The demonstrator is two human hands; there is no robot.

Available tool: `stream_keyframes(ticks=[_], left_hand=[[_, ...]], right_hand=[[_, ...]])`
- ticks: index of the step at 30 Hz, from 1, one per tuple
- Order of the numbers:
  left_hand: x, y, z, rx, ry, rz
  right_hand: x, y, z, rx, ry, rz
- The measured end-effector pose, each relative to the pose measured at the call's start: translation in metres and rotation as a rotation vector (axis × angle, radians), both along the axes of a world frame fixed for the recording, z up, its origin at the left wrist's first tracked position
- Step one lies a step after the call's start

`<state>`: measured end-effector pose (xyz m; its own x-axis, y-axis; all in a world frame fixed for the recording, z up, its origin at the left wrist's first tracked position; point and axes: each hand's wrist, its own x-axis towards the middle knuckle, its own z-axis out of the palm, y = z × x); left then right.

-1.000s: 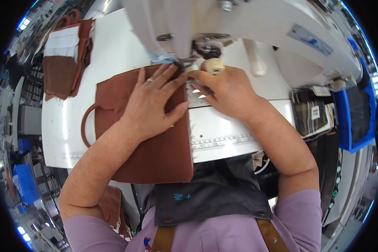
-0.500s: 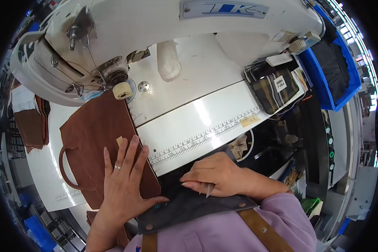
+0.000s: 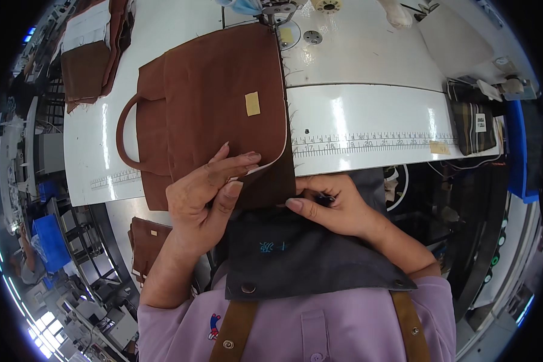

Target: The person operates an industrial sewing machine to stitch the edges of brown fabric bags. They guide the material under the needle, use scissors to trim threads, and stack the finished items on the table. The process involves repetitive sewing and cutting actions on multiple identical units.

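A brown bag piece [image 3: 199, 102] with a looped handle [image 3: 123, 130] and a yellow patch [image 3: 251, 102] lies on the white table [image 3: 368, 111], its upper edge by the sewing machine's foot [image 3: 271, 18]. My left hand [image 3: 205, 199] grips its lower corner, fingertips on top, thumb at the pale edge, where the upper layer lifts from a darker one. My right hand [image 3: 335, 205] is curled at the table's front edge beside that corner, around a small dark object I cannot make out. My grey apron [image 3: 320, 259] lies below both hands.
Brown pieces lie stacked at upper left [image 3: 84, 72] and hang lower left [image 3: 148, 244]. A striped pouch [image 3: 476, 136] sits at the table's right end, beside a blue bin [image 3: 519, 163]. Another person [image 3: 27, 265] is at the far left.
Since a second ago both hands have moved from beside the needle to the table's front. In the last half-second my left fingers went from lying spread to gripping the lifted corner.
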<state>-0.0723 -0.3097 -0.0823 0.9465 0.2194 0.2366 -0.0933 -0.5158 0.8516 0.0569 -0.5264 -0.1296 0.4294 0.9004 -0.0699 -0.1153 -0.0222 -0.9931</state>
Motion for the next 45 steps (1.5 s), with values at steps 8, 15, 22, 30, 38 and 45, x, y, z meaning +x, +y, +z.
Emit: stream_keyframes(ticks=[8, 15, 22, 30, 38, 45], left_hand=[[0.006, -0.015, -0.001, 0.362, -0.050, -0.045], [-0.001, -0.019, -0.013, 0.477, -0.196, -0.017], [-0.003, -0.029, -0.016, 0.688, -0.174, -0.077], [-0.003, -0.032, -0.023, 0.749, -0.241, -0.037], [-0.004, -0.030, -0.029, 0.726, -0.279, -0.013], [-0.006, -0.029, -0.031, 0.705, -0.284, -0.029]], right_hand=[[-0.012, 0.003, -0.007, -0.003, 0.152, -0.083], [-0.010, 0.004, -0.005, 0.008, 0.123, -0.057], [-0.010, 0.005, -0.007, 0.019, 0.162, -0.048], [-0.009, 0.004, -0.004, 0.004, 0.173, -0.038], [-0.009, 0.004, -0.006, 0.022, 0.170, -0.017], [-0.006, 0.003, 0.000, 0.082, 0.255, 0.001]])
